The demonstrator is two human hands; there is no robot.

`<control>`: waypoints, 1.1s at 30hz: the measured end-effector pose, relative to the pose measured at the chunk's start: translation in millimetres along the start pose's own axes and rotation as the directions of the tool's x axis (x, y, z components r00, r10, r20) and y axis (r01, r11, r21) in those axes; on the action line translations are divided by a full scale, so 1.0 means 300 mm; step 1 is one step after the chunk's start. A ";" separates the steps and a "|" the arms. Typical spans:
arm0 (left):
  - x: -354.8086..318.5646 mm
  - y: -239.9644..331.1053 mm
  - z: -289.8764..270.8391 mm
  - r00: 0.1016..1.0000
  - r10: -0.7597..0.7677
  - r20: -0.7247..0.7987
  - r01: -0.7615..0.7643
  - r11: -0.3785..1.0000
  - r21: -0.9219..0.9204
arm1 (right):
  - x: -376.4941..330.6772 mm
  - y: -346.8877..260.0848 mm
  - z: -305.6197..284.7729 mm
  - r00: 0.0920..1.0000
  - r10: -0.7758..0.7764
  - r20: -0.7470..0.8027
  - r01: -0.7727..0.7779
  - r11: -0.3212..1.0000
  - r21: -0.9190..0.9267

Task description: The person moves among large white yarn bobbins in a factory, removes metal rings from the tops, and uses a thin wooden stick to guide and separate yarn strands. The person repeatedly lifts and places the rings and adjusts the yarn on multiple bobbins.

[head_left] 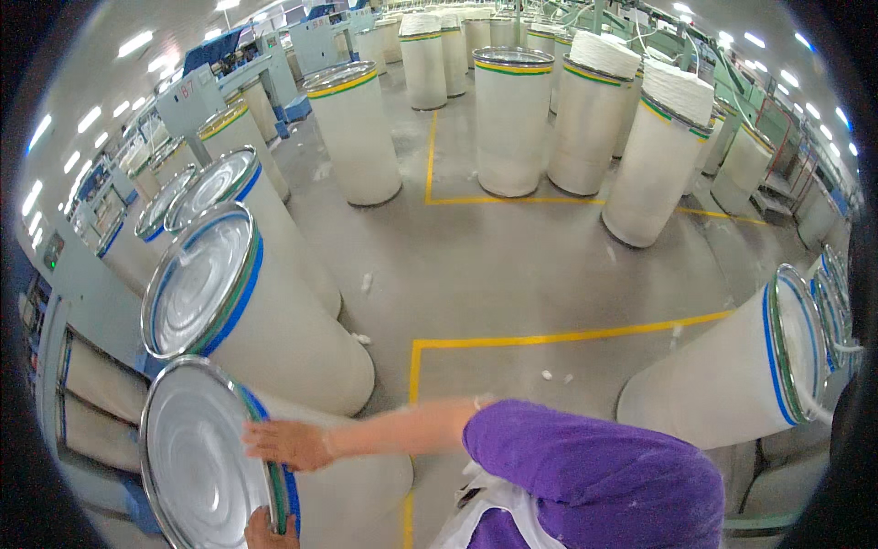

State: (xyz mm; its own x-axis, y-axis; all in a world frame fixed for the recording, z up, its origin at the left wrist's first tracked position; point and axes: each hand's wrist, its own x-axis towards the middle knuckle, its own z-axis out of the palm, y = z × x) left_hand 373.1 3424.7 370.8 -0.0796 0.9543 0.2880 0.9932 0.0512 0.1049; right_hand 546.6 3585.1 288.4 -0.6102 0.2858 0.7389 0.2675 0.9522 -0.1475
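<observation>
At the lower left stands a tall cream sliver can (343,457) with a metal rim and blue and green bands. Its round top plate (201,457) shows pale and shiny, with no sliver on it. My right arm, in a purple sleeve, reaches across to this can. My right hand (291,444) lies over the banded rim, fingers stretched out toward the plate. Lower down, at the picture's bottom edge, my left hand (272,531) is closed on the same rim; part of it is cut off.
More blue-banded cans (274,311) line the left side beside grey machines (187,96). A can (722,366) holding white sliver stands at right. Farther off are yellow-banded cans (514,128), some heaped with sliver (677,87). Yellow lines (549,339) and lint bits (547,375) mark the floor.
</observation>
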 end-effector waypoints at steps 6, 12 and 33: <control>0.403 -0.429 0.172 0.976 -0.184 -0.114 0.193 0.978 0.084 | -0.398 0.181 0.321 0.654 0.026 0.756 -0.190 0.973 0.131; 0.912 -0.918 0.405 0.918 0.062 -0.392 0.234 0.712 0.662 | -1.367 0.452 0.012 0.005 0.773 0.635 -0.847 0.341 -0.408; 0.820 1.642 1.704 -0.120 0.915 0.386 -0.314 0.334 -0.889 | -2.013 -0.396 -0.342 -0.671 0.618 0.410 -0.707 -0.367 -0.604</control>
State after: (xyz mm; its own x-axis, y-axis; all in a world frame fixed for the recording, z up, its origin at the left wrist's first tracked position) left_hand 886.4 3835.3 6.8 0.9510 0.0457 -0.3058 0.2805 -0.5440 0.7908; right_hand 959.9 3288.3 -72.8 0.2690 0.4411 -0.8562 0.7840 -0.6167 -0.0714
